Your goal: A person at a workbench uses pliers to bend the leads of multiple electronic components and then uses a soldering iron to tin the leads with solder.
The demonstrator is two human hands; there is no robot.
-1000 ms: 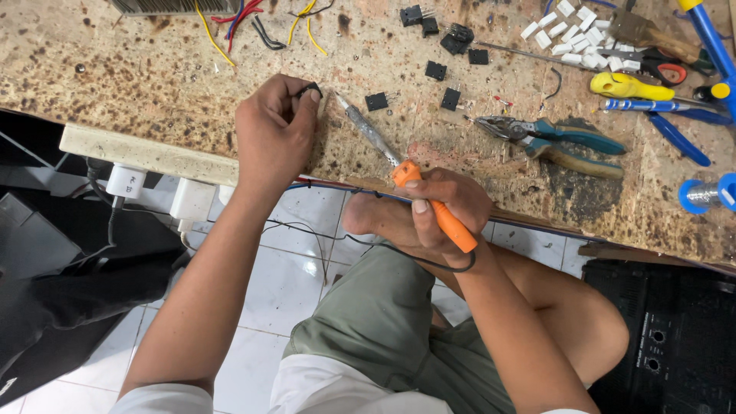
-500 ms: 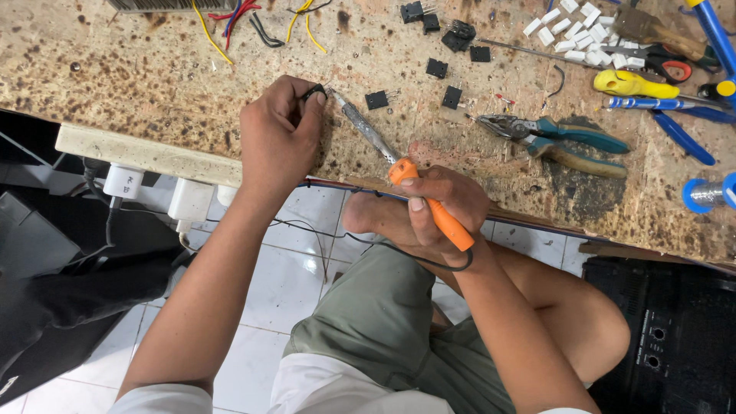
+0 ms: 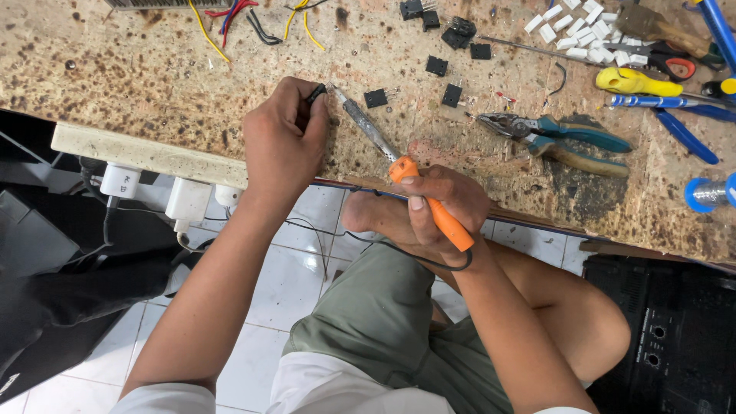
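Observation:
My left hand (image 3: pixel 284 142) pinches a small black electronic part (image 3: pixel 315 93) against the stained wooden worktop (image 3: pixel 153 84). My right hand (image 3: pixel 443 205) grips the orange handle of a soldering iron (image 3: pixel 399 165). Its metal shaft slants up and left, and the tip meets the black part at my left fingertips. The iron's black cord loops under my right wrist. Two similar black parts (image 3: pixel 376 97) lie just right of the tip.
Teal-handled pliers (image 3: pixel 560 138) lie to the right, with a yellow tool (image 3: pixel 636 80), blue tools and white blocks (image 3: pixel 575 31) farther back. Coloured wires (image 3: pixel 230 19) lie at the far edge. A power strip with white plugs (image 3: pixel 146 188) hangs at the left below the worktop's edge.
Both hands stay in nearly the same place. The iron's tip remains at the part in my left fingers, with only a slight shift of the view.

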